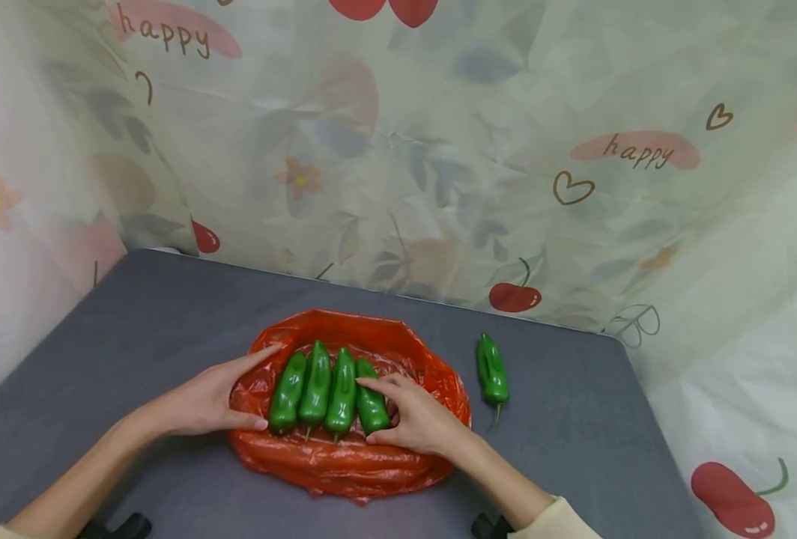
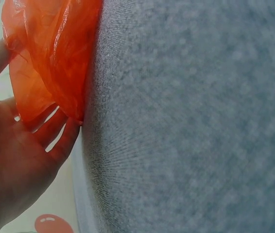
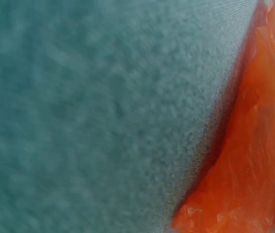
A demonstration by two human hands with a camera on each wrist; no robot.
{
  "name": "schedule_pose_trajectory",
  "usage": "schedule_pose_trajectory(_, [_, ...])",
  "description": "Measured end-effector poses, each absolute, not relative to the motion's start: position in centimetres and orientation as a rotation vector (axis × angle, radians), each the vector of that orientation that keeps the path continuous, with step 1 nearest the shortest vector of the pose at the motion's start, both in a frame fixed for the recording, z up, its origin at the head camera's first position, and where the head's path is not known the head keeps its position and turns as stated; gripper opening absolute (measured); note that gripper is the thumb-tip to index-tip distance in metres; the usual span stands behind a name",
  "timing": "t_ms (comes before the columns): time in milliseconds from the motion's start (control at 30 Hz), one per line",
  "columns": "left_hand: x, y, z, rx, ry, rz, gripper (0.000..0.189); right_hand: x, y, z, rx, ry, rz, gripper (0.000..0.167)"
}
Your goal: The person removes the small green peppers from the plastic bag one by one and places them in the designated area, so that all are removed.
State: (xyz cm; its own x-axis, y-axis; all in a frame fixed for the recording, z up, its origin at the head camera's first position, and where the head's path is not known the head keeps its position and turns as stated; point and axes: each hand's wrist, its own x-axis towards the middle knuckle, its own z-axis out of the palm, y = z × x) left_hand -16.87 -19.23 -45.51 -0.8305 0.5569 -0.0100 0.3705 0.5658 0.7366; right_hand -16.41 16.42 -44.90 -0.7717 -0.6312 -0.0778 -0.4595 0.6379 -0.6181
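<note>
Several glossy green peppers [image 1: 316, 385] lie side by side, upright in the head view, inside an open red plastic bag [image 1: 344, 463]. My right hand [image 1: 415, 419] reaches over the bag's right side and grips the rightmost pepper [image 1: 370, 397] between thumb and fingers. At the bag's left side rests my left hand [image 1: 203, 397], its index finger along the far rim and thumb near the leftmost pepper [image 1: 288, 393]. The left wrist view shows its fingers [image 2: 69, 138] fairly straight against the thin plastic. In the right wrist view only the bag's side [image 3: 244, 165] shows clearly; the right fingers are hidden.
One more green pepper [image 1: 493, 370] lies on the grey tabletop [image 1: 574, 449], right of the bag, stem toward me. A patterned curtain [image 1: 405, 150] hangs behind the table's far edge and along both sides. Dark objects [image 1: 132, 526] show at the near edge.
</note>
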Motion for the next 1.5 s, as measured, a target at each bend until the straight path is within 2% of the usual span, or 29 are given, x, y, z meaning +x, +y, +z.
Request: schedule_pose_trajectory(1500, [-16.9,-19.2,-45.6,0.799,2.595,1.108,0.103,-15.8,21.4,-41.7,-0.687,2.461,-1.403,0.080])
